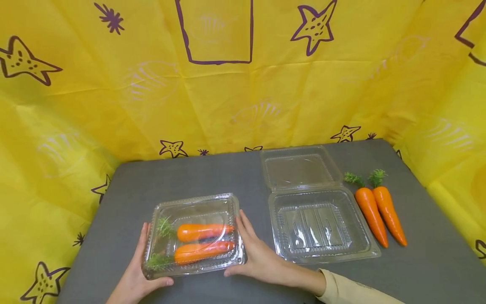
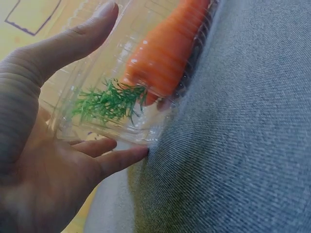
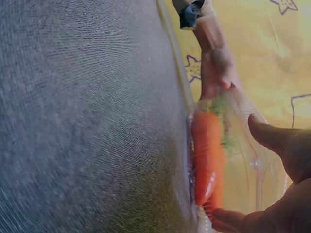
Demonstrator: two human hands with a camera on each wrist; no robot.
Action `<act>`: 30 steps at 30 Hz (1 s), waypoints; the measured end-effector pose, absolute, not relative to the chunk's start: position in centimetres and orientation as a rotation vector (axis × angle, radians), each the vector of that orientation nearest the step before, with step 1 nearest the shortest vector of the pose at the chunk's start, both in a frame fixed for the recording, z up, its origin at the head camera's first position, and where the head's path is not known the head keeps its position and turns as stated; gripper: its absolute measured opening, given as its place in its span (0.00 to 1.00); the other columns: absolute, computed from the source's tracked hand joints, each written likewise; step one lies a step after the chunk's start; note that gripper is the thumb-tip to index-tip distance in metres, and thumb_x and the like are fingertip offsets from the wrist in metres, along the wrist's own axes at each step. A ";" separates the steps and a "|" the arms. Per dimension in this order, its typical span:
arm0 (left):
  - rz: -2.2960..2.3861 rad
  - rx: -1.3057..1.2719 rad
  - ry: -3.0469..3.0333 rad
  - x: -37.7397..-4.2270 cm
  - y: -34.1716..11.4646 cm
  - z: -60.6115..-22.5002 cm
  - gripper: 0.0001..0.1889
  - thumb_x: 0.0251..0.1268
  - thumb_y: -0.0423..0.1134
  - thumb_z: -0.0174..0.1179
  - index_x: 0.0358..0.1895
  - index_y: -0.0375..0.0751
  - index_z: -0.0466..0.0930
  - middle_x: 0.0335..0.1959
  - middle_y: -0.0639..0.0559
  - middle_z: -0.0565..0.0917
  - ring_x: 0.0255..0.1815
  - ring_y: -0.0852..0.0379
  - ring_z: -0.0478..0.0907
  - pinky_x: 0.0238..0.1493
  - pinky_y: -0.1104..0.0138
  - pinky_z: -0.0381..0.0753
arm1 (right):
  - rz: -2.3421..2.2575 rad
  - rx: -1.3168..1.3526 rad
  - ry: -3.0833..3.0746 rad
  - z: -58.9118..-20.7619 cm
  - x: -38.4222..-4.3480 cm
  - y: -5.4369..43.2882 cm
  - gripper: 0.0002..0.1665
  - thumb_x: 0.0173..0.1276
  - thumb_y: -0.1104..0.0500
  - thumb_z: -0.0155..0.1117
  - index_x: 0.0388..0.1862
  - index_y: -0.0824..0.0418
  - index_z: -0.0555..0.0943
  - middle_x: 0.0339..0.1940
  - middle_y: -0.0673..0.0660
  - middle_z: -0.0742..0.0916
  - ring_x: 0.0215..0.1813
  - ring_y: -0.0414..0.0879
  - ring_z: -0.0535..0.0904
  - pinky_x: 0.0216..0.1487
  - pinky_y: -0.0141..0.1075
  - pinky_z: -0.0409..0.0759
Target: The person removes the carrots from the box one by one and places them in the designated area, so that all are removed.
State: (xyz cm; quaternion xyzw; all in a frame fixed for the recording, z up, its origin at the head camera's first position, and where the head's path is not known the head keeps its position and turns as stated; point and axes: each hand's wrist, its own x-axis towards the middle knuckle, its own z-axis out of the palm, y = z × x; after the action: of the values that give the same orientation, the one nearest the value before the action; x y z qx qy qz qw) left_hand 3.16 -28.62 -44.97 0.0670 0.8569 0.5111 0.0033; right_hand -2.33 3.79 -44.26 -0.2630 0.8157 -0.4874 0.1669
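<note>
A closed transparent plastic clamshell box [image 1: 197, 207] with two carrots [image 1: 205, 252] inside is at the front left of the table. Their green tops lie toward the box's left end. My left hand [image 1: 133, 270] holds the left end, thumb along the near side and fingers at the left wall. At the opposite end my right hand [image 1: 262, 257] holds the box, its thumb by the near corner and its fingers up along the right wall. In the left wrist view, one carrot [image 2: 163, 53] shows through the plastic beside the thumb.
A second transparent clamshell box [image 1: 322, 257] stands to the right with its lid [image 1: 296, 169] folded back. Two more carrots [image 1: 372, 215] lie side by side just right of it. Yellow patterned cloth [image 1: 220, 105] hangs behind the grey table [image 1: 152, 177] and at its sides.
</note>
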 end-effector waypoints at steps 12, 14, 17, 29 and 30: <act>1.515 0.147 2.698 3.6 -28.5 -45.2 0.72 0.35 0.28 0.80 0.80 0.59 0.34 0.75 0.23 0.44 0.62 0.89 0.47 0.56 0.94 0.48 | -1.424 -0.703 2.406 -45.0 -1.5 3.3 0.75 0.52 0.47 0.78 0.79 0.64 0.34 0.80 0.64 0.36 0.74 0.64 0.57 0.65 0.45 0.74; 1.540 0.175 2.684 3.6 -28.5 -45.2 0.72 0.35 0.27 0.79 0.80 0.58 0.33 0.74 0.22 0.44 0.61 0.90 0.48 0.56 0.94 0.49 | -1.422 -0.698 2.403 -45.2 -1.5 3.2 0.75 0.53 0.46 0.78 0.79 0.64 0.34 0.80 0.64 0.37 0.74 0.64 0.56 0.66 0.46 0.73; 1.562 0.166 2.664 3.7 -28.3 -45.4 0.71 0.37 0.26 0.78 0.80 0.58 0.33 0.75 0.23 0.44 0.62 0.89 0.49 0.56 0.93 0.49 | -1.410 -0.681 2.402 -45.3 -1.4 3.1 0.75 0.53 0.45 0.78 0.80 0.63 0.34 0.80 0.63 0.38 0.75 0.62 0.55 0.68 0.50 0.68; 1.538 0.080 2.672 3.7 -27.6 -45.7 0.65 0.47 0.31 0.75 0.80 0.55 0.32 0.73 0.25 0.54 0.66 0.82 0.54 0.59 0.91 0.51 | -1.514 -0.624 2.350 -45.4 -1.8 3.2 0.77 0.50 0.45 0.80 0.80 0.61 0.34 0.80 0.65 0.47 0.74 0.63 0.58 0.69 0.55 0.67; 1.582 0.088 2.642 3.8 -27.6 -45.7 0.64 0.48 0.30 0.74 0.80 0.54 0.31 0.73 0.24 0.54 0.62 0.86 0.56 0.58 0.90 0.56 | -1.513 -0.626 2.347 -45.4 -1.8 3.2 0.77 0.50 0.45 0.80 0.80 0.61 0.34 0.80 0.66 0.47 0.74 0.64 0.57 0.69 0.56 0.66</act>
State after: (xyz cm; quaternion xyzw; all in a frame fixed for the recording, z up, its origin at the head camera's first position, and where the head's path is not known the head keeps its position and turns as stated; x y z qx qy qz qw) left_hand 3.76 -27.56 -45.70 0.0285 0.8572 0.5132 0.0304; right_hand -1.79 3.24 -45.40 -0.2165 0.8121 -0.5235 0.1395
